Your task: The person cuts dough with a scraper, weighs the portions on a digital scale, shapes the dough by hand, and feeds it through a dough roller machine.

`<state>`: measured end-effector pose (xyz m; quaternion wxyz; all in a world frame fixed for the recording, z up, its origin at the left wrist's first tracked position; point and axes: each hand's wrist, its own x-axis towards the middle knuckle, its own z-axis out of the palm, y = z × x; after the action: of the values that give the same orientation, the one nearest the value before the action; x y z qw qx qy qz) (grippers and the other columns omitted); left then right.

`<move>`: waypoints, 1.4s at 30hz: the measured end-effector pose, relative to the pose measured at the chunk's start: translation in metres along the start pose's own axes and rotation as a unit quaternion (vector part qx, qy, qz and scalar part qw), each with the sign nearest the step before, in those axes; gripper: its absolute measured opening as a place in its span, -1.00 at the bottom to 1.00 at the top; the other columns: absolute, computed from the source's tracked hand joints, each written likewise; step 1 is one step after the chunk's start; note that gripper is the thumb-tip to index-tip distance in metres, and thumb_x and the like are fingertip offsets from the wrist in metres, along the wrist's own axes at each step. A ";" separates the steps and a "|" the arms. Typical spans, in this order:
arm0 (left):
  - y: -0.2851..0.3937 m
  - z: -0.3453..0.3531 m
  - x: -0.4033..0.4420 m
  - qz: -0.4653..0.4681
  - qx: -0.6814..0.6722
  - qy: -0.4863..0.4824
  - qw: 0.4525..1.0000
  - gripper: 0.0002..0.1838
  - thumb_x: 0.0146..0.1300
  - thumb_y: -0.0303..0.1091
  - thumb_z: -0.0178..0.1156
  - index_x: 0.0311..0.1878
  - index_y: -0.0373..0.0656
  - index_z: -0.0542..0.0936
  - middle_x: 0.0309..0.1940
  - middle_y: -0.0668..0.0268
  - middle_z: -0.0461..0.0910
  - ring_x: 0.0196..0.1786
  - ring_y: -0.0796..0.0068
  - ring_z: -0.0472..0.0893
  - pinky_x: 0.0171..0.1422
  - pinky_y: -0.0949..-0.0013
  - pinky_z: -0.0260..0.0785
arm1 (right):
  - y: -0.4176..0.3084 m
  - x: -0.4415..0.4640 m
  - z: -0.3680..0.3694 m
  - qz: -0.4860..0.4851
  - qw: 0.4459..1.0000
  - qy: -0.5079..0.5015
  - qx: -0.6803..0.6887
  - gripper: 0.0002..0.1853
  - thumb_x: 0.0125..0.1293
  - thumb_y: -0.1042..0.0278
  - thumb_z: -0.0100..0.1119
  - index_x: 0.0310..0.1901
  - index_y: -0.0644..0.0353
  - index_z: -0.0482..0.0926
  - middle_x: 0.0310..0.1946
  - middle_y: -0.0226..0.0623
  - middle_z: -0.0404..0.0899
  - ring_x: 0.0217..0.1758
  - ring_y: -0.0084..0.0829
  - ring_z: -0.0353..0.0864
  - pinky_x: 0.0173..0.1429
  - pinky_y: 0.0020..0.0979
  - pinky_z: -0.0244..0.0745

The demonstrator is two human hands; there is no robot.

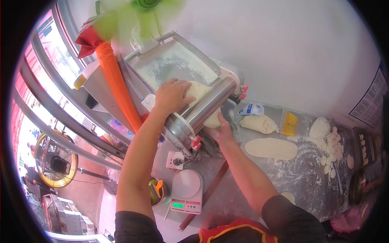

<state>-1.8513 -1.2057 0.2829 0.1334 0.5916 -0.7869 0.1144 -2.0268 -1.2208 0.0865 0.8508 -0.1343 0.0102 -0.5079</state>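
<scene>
A dough roller machine with a steel roller [210,101] stands tilted on the table, its floured tray [174,67] behind the roller. My left hand [172,96] rests on the sheet of dough [197,91] at the tray side, fingers stretched and thumb apart. Below the roller, my right hand [222,131] holds the dough's lower end [213,120] where it comes out, thumb against its edge. Part of that hand's grip is hidden. On the table to the right lies a flat oval of dough [270,148].
A folded dough piece [259,124], a yellow scraper [289,123] and several small dough pieces [332,141] lie on the floured table [291,178]. Nearer me are a digital scale [186,188], a rolling pin [206,194] and a container [157,192]. A green fan [148,4] spins above.
</scene>
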 end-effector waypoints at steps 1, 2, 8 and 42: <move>0.002 -0.002 0.000 -0.002 -0.002 -0.005 1.000 -0.46 0.06 0.06 0.23 0.08 -0.01 0.56 0.10 0.35 0.55 0.27 0.17 0.39 0.31 0.15 0.22 | 0.000 0.000 -0.006 0.005 1.000 0.000 0.003 -0.52 0.42 0.02 -0.11 0.23 0.16 0.27 0.01 -0.21 0.48 -0.08 -0.31 0.57 -0.20 -0.32 0.55; 0.004 -0.005 -0.001 -0.005 -0.004 -0.010 1.000 -0.46 0.06 0.05 0.23 0.08 0.00 0.57 0.10 0.35 0.55 0.27 0.17 0.39 0.31 0.15 0.23 | 0.001 0.000 -0.012 0.004 1.000 0.020 -0.003 -0.51 0.41 0.03 -0.08 0.24 0.15 0.26 0.06 -0.18 0.46 -0.02 -0.27 0.55 -0.06 -0.26 0.53; 0.002 0.000 0.000 -0.015 -0.005 -0.001 1.000 -0.51 0.06 0.02 0.22 0.03 0.01 0.58 0.06 0.36 0.57 0.25 0.16 0.40 0.30 0.15 0.23 | 0.000 -0.008 -0.019 -0.013 0.998 0.056 0.010 -0.46 0.38 0.08 0.00 0.28 0.19 0.22 0.13 -0.16 0.41 0.16 -0.23 0.45 0.16 -0.21 0.40; 0.008 -0.007 0.000 -0.028 0.020 -0.023 0.999 -0.61 0.04 0.11 0.24 -0.15 0.11 0.68 0.07 0.44 0.56 0.30 0.23 0.35 0.32 0.15 0.23 | -0.036 -0.099 -0.048 -0.046 0.992 0.113 0.038 -0.54 0.40 0.15 -0.01 0.23 0.21 0.29 0.15 -0.18 0.42 0.21 -0.19 0.43 0.23 -0.18 0.42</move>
<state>-1.8586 -1.2007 0.2891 0.1069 0.6184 -0.7704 0.1124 -2.1134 -1.1621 0.0367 0.8245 -0.0440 0.0810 -0.5583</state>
